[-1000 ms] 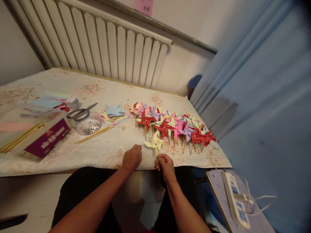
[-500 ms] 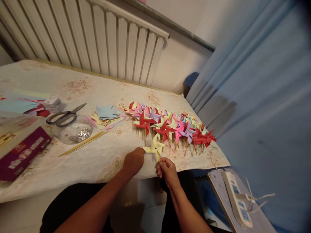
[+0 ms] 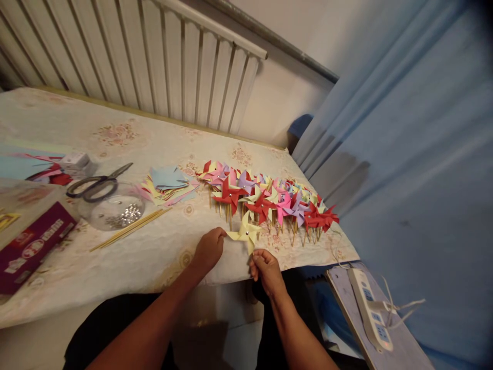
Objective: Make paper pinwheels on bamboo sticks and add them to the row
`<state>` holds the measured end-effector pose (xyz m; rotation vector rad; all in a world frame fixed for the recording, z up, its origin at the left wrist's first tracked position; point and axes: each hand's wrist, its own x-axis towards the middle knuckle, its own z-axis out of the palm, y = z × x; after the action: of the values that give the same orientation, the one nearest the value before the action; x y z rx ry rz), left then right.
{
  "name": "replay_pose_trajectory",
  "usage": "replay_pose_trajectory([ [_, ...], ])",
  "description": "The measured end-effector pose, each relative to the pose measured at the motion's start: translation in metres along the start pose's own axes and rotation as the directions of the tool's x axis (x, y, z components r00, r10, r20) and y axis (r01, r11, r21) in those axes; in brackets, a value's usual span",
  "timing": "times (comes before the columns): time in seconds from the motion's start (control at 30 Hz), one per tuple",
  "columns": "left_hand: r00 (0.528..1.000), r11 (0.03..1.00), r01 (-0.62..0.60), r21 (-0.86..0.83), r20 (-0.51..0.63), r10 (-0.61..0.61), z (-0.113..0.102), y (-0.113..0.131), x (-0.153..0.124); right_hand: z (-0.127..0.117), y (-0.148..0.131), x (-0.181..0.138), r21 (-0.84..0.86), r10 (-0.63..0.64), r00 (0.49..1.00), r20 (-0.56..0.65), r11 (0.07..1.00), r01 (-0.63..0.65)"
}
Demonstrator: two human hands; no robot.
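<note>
A pale yellow paper pinwheel [image 3: 245, 234] with a silver pin at its centre is held over the near edge of the table [image 3: 154, 257]. My right hand [image 3: 265, 271] is closed in a fist round its stick, below the wheel. My left hand [image 3: 208, 250] is closed too, pinching the left blade tip of the same pinwheel. Just behind lies a row of several finished pinwheels [image 3: 269, 198] in red, pink, purple and yellow, sticks pointing toward me.
Left of the row lie a stack of coloured paper squares [image 3: 168, 182], loose wooden sticks [image 3: 131, 228], a clear bowl of silver pins [image 3: 113, 211] with scissors [image 3: 96, 184] on it, and a maroon box [image 3: 31, 246]. A power strip [image 3: 368, 313] lies at the right. A radiator [image 3: 154, 61] stands behind.
My left hand moved from resting beside the pinwheel to pinching its left blade. The view has shifted a little to the right; my right hand stays on the stick.
</note>
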<state>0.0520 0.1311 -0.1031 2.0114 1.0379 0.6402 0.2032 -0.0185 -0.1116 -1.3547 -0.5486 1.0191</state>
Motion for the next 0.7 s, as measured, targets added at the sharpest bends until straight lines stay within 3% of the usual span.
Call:
replay_pose_trajectory([
  [0.17, 0.987, 0.962, 0.149, -0.227, -0.017, -0.157, -0.0029, 0.0019, 0.0009, 0.0017, -0.0024, -0.0010, -0.017, -0.013, 1.000, -0.003, 1.000, 0.013],
  [0.23, 0.986, 0.946, 0.159, -0.284, -0.008, -0.168, -0.0055, 0.0053, 0.0002, 0.0020, -0.0027, -0.0014, -0.021, -0.028, 1.000, -0.005, 0.999, 0.028],
  [0.7, 1.000, 0.951, -0.025, -0.308, 0.000, 0.026, -0.0027, 0.0073, 0.0012, 0.0014, -0.0012, -0.0019, -0.045, -0.020, 1.000, -0.022, 0.999, 0.019],
])
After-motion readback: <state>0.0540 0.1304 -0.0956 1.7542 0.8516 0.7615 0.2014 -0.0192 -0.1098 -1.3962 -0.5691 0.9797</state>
